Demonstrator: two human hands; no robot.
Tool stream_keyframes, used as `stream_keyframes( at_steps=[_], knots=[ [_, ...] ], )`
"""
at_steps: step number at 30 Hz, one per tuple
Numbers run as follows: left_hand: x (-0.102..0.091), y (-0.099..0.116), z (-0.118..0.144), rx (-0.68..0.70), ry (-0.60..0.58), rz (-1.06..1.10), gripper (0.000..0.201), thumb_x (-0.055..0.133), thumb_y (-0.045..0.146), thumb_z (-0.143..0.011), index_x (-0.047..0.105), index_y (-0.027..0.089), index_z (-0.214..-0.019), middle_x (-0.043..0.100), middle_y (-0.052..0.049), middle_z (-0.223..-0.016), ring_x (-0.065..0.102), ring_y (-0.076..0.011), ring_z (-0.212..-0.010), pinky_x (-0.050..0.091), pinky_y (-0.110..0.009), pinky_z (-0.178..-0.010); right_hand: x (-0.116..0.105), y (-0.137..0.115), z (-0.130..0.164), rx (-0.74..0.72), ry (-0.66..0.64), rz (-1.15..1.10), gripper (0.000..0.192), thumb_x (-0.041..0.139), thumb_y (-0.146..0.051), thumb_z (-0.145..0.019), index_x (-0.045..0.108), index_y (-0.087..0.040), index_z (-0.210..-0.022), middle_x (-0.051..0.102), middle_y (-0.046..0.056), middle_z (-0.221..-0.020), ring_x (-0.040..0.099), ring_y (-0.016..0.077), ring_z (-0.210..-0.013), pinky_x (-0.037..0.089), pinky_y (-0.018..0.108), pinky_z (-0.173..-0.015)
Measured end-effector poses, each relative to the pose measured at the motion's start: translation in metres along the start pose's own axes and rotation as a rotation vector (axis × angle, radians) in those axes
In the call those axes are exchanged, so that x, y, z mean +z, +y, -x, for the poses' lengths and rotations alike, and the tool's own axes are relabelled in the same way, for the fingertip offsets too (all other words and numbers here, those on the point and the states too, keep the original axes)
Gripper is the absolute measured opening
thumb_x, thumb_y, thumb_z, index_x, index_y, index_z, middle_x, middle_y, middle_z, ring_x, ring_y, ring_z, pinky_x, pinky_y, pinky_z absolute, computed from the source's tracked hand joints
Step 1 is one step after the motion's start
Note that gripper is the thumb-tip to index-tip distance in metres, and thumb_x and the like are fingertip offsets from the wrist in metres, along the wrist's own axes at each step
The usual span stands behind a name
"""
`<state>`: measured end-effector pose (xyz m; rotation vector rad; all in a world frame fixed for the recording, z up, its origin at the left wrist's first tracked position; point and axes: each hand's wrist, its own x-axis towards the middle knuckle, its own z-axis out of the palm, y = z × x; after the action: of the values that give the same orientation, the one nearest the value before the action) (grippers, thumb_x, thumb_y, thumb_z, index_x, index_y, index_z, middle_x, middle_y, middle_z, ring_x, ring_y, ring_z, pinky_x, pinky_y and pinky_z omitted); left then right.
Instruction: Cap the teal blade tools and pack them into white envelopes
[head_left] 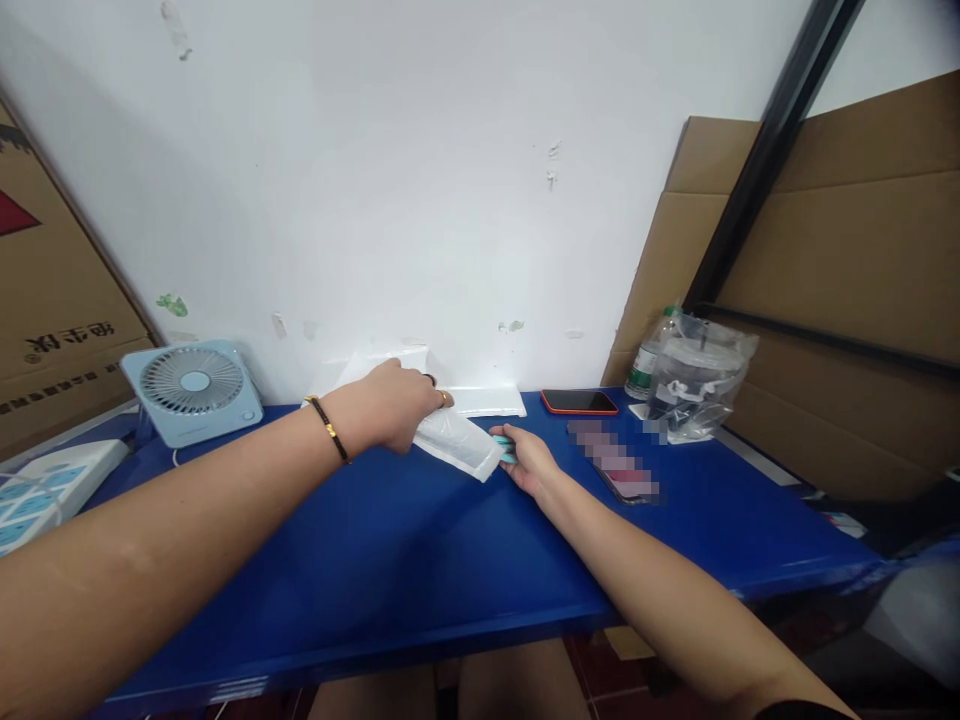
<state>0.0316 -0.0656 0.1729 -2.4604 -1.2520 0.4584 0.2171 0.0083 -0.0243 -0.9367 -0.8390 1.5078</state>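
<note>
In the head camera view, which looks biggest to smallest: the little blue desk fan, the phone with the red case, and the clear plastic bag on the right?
1. Desk fan
2. Clear plastic bag, a little smaller
3. Phone with the red case, lying flat and seen at a slant, so it looks thinner than it is.

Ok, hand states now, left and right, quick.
Left hand: closed on the white plastic packet, holding it on the blue table.
Right hand: fingers curled at the packet's end; grip cannot be told.
</note>
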Motion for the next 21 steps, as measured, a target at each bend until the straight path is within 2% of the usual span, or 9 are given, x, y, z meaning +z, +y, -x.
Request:
stream_keyframes(
  at_steps=[4, 8, 10, 12, 15, 16, 18, 21],
  knots=[
    [0.017, -0.010, 0.009, -0.006, -0.038, 0.041, 0.068, 0.062, 0.019, -0.056, 0.050, 0.033, -0.121, 0.065, -0.005, -0.094, 0.060, -0.0239, -0.080, 0.040, -0.035, -0.073, 0.002, 0.002, 0.005, -0.059, 0.033, 0.129, 0.019, 0.054, -0.030, -0.075, 0.065, -0.016, -0.078, 0.065, 0.004, -0.073, 0.059, 0.0170, -0.069, 0.047, 0.027, -0.063],
    [0.027, -0.018, 0.022, -0.009, -0.060, 0.053, 0.067, 0.061, 0.021, -0.056, 0.050, 0.033, -0.120, 0.064, -0.005, -0.093, 0.060, -0.0239, -0.079, 0.042, -0.035, -0.072, 0.007, -0.002, 0.015, -0.210, 0.009, 0.607, 0.029, 0.048, -0.038, -0.077, 0.068, -0.019, -0.084, 0.066, 0.004, -0.088, 0.059, 0.0201, -0.084, 0.045, 0.031, -0.073],
    [0.031, -0.022, 0.028, -0.021, -0.080, 0.065, 0.066, 0.061, 0.021, -0.055, 0.050, 0.033, -0.119, 0.063, -0.005, -0.095, 0.059, -0.0240, -0.082, 0.041, -0.035, -0.073, 0.009, -0.005, 0.021, -0.278, -0.065, 0.833, 0.034, 0.045, -0.043, -0.079, 0.068, -0.021, -0.090, 0.065, 0.005, -0.096, 0.057, 0.0214, -0.092, 0.044, 0.033, -0.080],
    [0.037, -0.028, 0.033, -0.032, -0.093, 0.076, 0.066, 0.061, 0.021, -0.055, 0.051, 0.033, -0.119, 0.063, -0.005, -0.095, 0.059, -0.0242, -0.083, 0.041, -0.035, -0.074, 0.011, -0.007, 0.027, -0.354, -0.196, 1.020, 0.041, 0.051, -0.050, -0.076, 0.065, -0.023, -0.103, 0.062, 0.005, -0.107, 0.053, 0.0237, -0.103, 0.040, 0.036, -0.089],
    [0.044, -0.036, 0.040, -0.037, -0.102, 0.098, 0.069, 0.062, 0.021, -0.053, 0.050, 0.034, -0.120, 0.063, -0.005, -0.095, 0.058, -0.0241, -0.084, 0.041, -0.035, -0.075, 0.014, -0.007, 0.034, -0.465, -0.407, 1.298, 0.072, 0.065, -0.061, -0.061, 0.051, -0.029, -0.125, 0.049, 0.005, -0.129, 0.034, 0.0302, -0.125, 0.026, 0.045, -0.102],
    [0.045, -0.038, 0.042, -0.034, -0.104, 0.106, 0.070, 0.062, 0.020, -0.053, 0.050, 0.034, -0.120, 0.063, -0.005, -0.095, 0.058, -0.0239, -0.084, 0.041, -0.035, -0.075, 0.015, -0.007, 0.036, -0.483, -0.452, 1.371, 0.077, 0.064, -0.063, -0.060, 0.048, -0.031, -0.128, 0.044, 0.004, -0.135, 0.028, 0.0314, -0.129, 0.021, 0.047, -0.105],
    [0.046, -0.043, 0.047, -0.030, -0.111, 0.120, 0.072, 0.062, 0.020, -0.052, 0.049, 0.035, -0.121, 0.062, -0.005, -0.096, 0.058, -0.0239, -0.084, 0.041, -0.035, -0.076, 0.017, -0.005, 0.038, -0.486, -0.500, 1.465, 0.070, 0.055, -0.066, -0.069, 0.045, -0.034, -0.130, 0.037, 0.003, -0.141, 0.021, 0.0312, -0.133, 0.016, 0.049, -0.106],
    [0.042, -0.050, 0.056, -0.063, -0.121, 0.132, 0.075, 0.061, 0.018, -0.051, 0.049, 0.034, -0.123, 0.061, -0.005, -0.100, 0.056, -0.0248, -0.087, 0.039, -0.035, -0.078, 0.019, -0.004, 0.040, -0.493, -0.514, 1.509, 0.060, 0.043, -0.064, -0.079, 0.044, -0.035, -0.130, 0.036, 0.002, -0.142, 0.021, 0.0304, -0.133, 0.016, 0.048, -0.106]
  ],
)
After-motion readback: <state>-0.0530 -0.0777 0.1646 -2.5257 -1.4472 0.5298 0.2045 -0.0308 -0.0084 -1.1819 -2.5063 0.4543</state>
